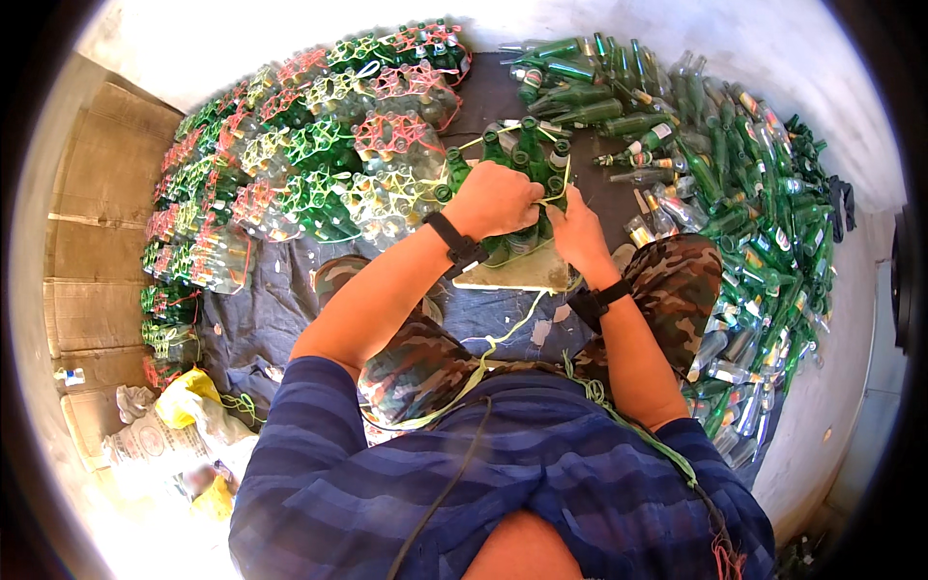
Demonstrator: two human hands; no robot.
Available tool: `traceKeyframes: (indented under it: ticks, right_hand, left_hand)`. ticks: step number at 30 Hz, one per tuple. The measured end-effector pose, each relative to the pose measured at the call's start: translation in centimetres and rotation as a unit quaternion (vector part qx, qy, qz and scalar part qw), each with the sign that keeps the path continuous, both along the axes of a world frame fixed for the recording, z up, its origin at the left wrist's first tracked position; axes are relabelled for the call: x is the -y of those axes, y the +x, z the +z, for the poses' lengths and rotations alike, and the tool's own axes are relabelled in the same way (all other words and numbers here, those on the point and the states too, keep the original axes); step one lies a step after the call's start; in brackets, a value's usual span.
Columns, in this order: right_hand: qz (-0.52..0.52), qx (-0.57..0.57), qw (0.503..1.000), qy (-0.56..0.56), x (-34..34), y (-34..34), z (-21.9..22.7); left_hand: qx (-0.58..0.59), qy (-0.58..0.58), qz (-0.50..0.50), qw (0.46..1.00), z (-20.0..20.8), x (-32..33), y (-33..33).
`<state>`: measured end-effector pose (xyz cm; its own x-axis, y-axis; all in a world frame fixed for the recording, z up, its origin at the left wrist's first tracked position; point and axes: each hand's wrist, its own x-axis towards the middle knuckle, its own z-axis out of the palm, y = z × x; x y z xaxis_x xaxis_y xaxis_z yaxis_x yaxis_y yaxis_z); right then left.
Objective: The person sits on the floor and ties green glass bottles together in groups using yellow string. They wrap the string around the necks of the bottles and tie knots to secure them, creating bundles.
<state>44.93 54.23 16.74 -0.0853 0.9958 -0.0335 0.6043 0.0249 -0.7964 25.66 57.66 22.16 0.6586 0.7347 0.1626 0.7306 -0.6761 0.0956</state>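
Note:
Several green glass bottles [529, 145] stand in a cluster in front of me, with yellow-green string [471, 144] looped around their necks. My left hand [497, 198] is closed at the near side of the cluster, thumb and fingers pinching the string. Close by on the right, my right hand [580, 234] is also closed on the string, its fingertips at the edge of the bottles. Below the bottles, the near edge of a pale flat board [507, 279] shows. Both hands partly hide the nearer bottles and the string between them.
Tied bundles of clear and green bottles [319, 184] fill the left and back. Loose bottles [744, 222] lie piled along the right. More string [493, 343] trails across my lap. A dark sheet [261, 307] covers the floor; cardboard [101, 222] lines the left wall.

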Motion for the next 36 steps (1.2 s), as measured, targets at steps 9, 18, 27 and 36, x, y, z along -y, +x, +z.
traceKeyframes:
  ticks: [9,18,27,36]
  right_hand:
    - [-0.009,0.036,0.999,-0.004,0.2,1.5,1.6]
    - [0.036,0.018,0.999,0.018,0.7,0.9,1.9]
    - [0.059,-0.073,0.995,0.020,0.7,0.2,1.3]
    - [0.081,-0.075,0.994,-0.019,0.6,0.0,0.8]
  left_hand:
    - [-0.002,-0.049,0.028,0.998,1.2,-0.8,-0.6]
    - [0.034,-0.070,0.059,0.995,2.3,-2.0,-2.0]
    - [0.025,-0.103,0.059,0.993,2.5,-3.1,-3.1]
    - [0.044,-0.091,0.055,0.993,1.7,-4.0,-4.2]
